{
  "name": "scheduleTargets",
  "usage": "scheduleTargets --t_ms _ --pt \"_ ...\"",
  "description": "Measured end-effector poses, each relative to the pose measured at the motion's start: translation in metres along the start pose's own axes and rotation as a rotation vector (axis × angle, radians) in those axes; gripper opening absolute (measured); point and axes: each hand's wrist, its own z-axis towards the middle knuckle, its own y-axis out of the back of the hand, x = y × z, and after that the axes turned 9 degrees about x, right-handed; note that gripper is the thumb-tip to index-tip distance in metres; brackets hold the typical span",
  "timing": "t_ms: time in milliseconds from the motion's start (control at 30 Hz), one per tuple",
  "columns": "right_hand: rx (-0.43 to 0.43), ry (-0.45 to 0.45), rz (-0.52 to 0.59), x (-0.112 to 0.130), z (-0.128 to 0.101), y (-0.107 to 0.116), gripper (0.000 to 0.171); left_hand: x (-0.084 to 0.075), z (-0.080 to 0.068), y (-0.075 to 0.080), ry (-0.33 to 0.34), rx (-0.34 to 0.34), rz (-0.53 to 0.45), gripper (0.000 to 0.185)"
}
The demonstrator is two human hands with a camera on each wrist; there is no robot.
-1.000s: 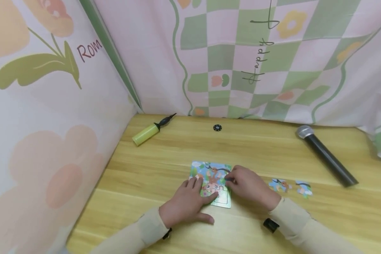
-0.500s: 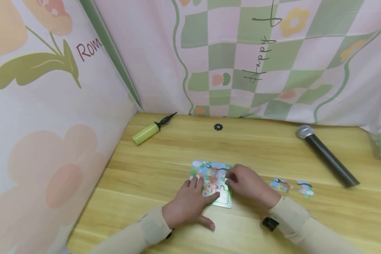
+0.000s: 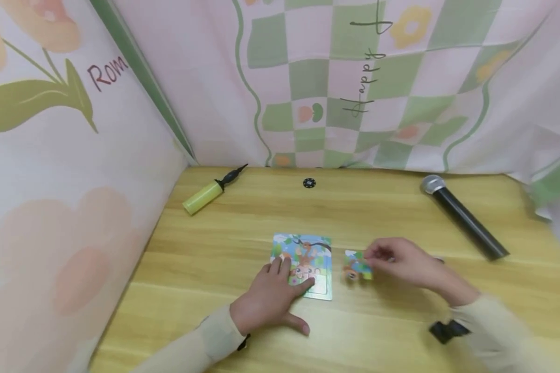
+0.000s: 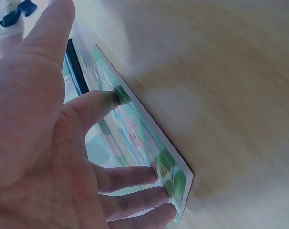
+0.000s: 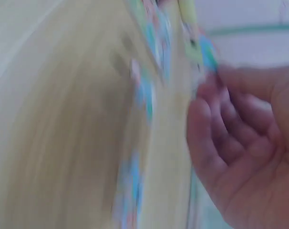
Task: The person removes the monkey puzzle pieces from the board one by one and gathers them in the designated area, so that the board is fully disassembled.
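A small jigsaw puzzle point(image 3: 324, 259) with a monkey picture lies flat on the wooden table. Its lower right part shows a pale, outlined space. My left hand point(image 3: 270, 295) rests on the puzzle's left and lower parts with spread fingers; in the left wrist view several fingertips touch its face near the edge. To the right of the puzzle, my right hand point(image 3: 401, 261) pinches a jigsaw piece point(image 3: 353, 261) between thumb and fingers. The right wrist view is blurred, with the pinched piece point(image 5: 206, 50) at the fingertips and loose pieces point(image 5: 144, 93) on the table.
A yellow-green hand pump point(image 3: 205, 197) with a black nozzle lies at the back left. Near the back edge is a round black chip point(image 3: 309, 183). A black microphone point(image 3: 464, 220) lies at the right. Printed cloth point(image 3: 308, 77) hangs behind and left of the table.
My right hand has moved off the puzzle's right edge to the right, and a piece now shows in its fingers. My left hand keeps its place on the puzzle. The head view has shifted slightly.
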Motion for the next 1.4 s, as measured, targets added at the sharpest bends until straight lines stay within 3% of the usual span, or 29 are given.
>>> scheduleTargets --t_ms 133,233,400,567,700,1400 --pt "0.024 0.013 -0.022 -0.032 -0.062 0.026 0.007 0.0 0.0 0.0 -0.015 -0.03 -0.027 0.109" --pt "0.012 -0.087 0.002 -0.054 -0.104 0.032 0.008 0.0 0.0 -0.001 -0.02 -0.032 -0.04 0.109" --pt "-0.043 -0.227 0.038 -0.077 -0.136 0.026 0.015 0.001 0.0 -0.001 -0.016 -0.018 -0.051 0.11" --pt "-0.111 -0.283 -0.042 -0.077 -0.129 0.022 0.015 0.002 -0.001 0.001 -0.026 -0.058 -0.044 0.108" --pt "-0.121 -0.281 -0.108 -0.074 -0.121 0.019 0.013 0.002 -0.004 0.002 -0.014 -0.033 -0.066 0.107" --pt "-0.127 -0.265 -0.191 -0.072 -0.116 0.014 0.007 0.001 -0.007 0.004 -0.023 -0.04 -0.044 0.103"
